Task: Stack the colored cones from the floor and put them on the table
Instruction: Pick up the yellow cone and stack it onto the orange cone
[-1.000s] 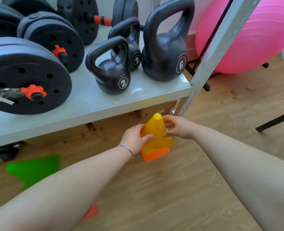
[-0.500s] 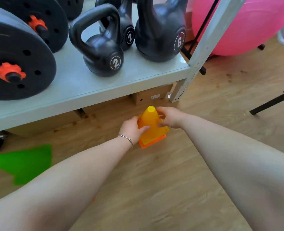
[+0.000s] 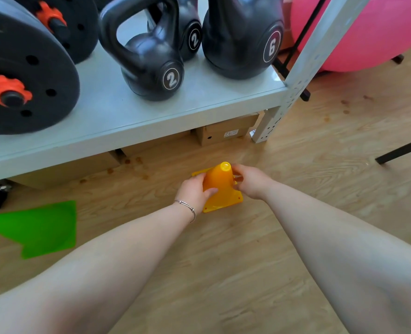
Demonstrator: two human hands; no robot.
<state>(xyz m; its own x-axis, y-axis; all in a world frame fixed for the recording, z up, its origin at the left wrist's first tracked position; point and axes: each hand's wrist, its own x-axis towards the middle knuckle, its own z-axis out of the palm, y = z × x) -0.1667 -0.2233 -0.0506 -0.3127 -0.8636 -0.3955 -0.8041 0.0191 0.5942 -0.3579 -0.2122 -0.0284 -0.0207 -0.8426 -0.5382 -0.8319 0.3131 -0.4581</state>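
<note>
A yellow cone (image 3: 220, 186) stands upright on the wooden floor in front of the grey shelf (image 3: 151, 116). My left hand (image 3: 194, 191) grips its left side and my right hand (image 3: 250, 180) grips its right side. The orange cone under it is hidden now; only the yellow base shows. A green cone (image 3: 38, 227) lies on its side on the floor at the left.
The low grey shelf carries black kettlebells (image 3: 151, 63) and dumbbell plates (image 3: 23, 75). A cardboard box (image 3: 226, 132) sits under it beside the shelf post (image 3: 303, 68). A pink exercise ball (image 3: 368, 32) is at the back right, and a black leg (image 3: 402, 150) crosses the floor at right.
The yellow cone has gone down over the orange one, whose base no longer shows. Both hands stayed on it. The view tipped downward and closer to the floor.
</note>
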